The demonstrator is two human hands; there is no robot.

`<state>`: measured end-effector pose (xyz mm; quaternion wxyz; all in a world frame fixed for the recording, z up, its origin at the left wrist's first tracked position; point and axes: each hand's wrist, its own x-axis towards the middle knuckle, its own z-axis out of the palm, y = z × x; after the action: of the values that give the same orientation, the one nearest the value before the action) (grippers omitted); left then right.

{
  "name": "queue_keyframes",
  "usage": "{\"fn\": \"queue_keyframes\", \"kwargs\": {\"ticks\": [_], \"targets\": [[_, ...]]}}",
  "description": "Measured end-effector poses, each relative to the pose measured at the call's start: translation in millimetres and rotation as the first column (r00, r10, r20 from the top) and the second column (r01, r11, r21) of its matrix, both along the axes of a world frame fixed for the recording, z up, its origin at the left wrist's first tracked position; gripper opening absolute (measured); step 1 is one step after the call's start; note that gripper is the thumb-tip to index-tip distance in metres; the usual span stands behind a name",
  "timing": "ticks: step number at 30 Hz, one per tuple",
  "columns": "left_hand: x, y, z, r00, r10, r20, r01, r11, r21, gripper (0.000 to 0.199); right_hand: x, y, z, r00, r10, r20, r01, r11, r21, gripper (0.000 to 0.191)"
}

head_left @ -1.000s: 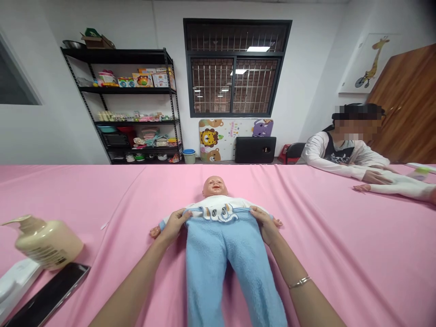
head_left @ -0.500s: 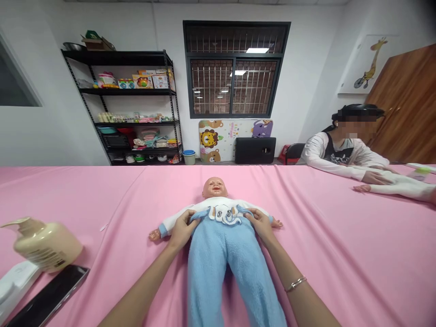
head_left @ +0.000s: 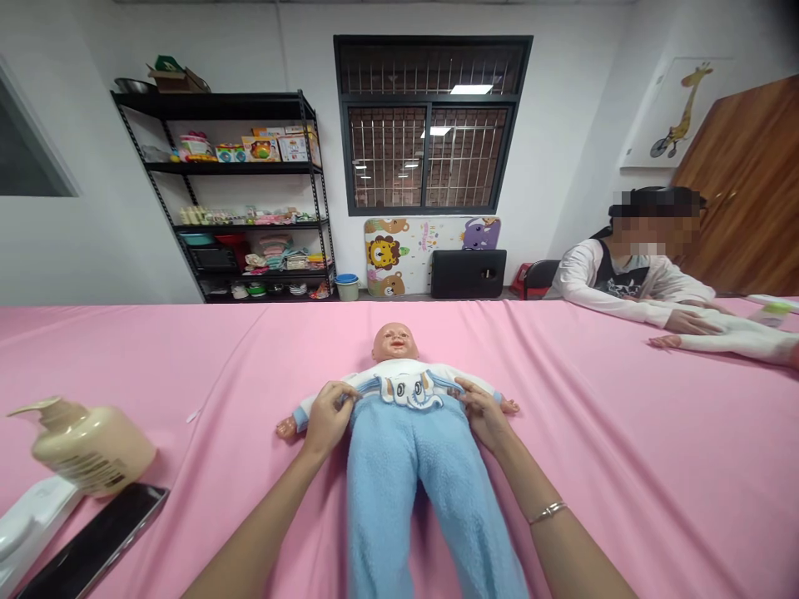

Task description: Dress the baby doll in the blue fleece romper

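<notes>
A baby doll [head_left: 395, 343] lies on its back on the pink cloth [head_left: 225, 482], head away from me and arms spread. It wears a white top with blue cuffs and fuzzy light blue trousers [head_left: 384, 466] with an elephant-face front. My left hand [head_left: 330, 413] pinches the trousers' waist edge on the left side. On the right side, my right hand [head_left: 487, 412] has its fingers closed on the waist edge near the blue strap. The fingertips of both hands are partly hidden in the fabric.
At the left are a pump bottle [head_left: 93, 445], a black phone [head_left: 93, 545] and a white object [head_left: 34, 524]. Across the table at the right, a seated person [head_left: 624, 270] touches another doll's white sleeve [head_left: 736, 333]. Shelves [head_left: 218, 166] stand behind.
Both hands have shifted slightly at the waist edges; the right fingers have changed their hold. The waist opening lies a little flatter and the straps are pulled less far outward.
</notes>
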<state>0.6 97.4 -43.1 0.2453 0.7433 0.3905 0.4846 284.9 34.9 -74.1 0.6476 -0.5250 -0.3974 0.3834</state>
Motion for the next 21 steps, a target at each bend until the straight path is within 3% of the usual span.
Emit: {"fn": "queue_keyframes", "kwargs": {"ticks": [5,9,14,21], "targets": [[2.6,-4.1,1.3,0.992,0.026,-0.126,-0.017,0.997,0.069,0.016,5.7,4.2,-5.8,0.999,0.019,-0.050,-0.019,1.000,0.001,0.030],[0.8,-1.9,-0.7,0.988,0.131,-0.075,-0.121,0.985,0.126,0.013,6.9,8.3,-11.8,0.998,-0.006,-0.070,0.007,1.000,0.010,0.031],[0.1,0.1,-2.6,0.976,0.220,-0.010,-0.218,0.972,0.088,0.008,4.7,12.3,-18.8,0.995,-0.076,-0.057,0.078,0.997,0.018,0.033],[2.2,-0.4,-3.0,0.974,0.226,0.031,-0.228,0.970,0.084,0.008,-0.7,10.6,-16.0,0.959,-0.239,0.155,0.233,0.971,0.060,0.027]]}}
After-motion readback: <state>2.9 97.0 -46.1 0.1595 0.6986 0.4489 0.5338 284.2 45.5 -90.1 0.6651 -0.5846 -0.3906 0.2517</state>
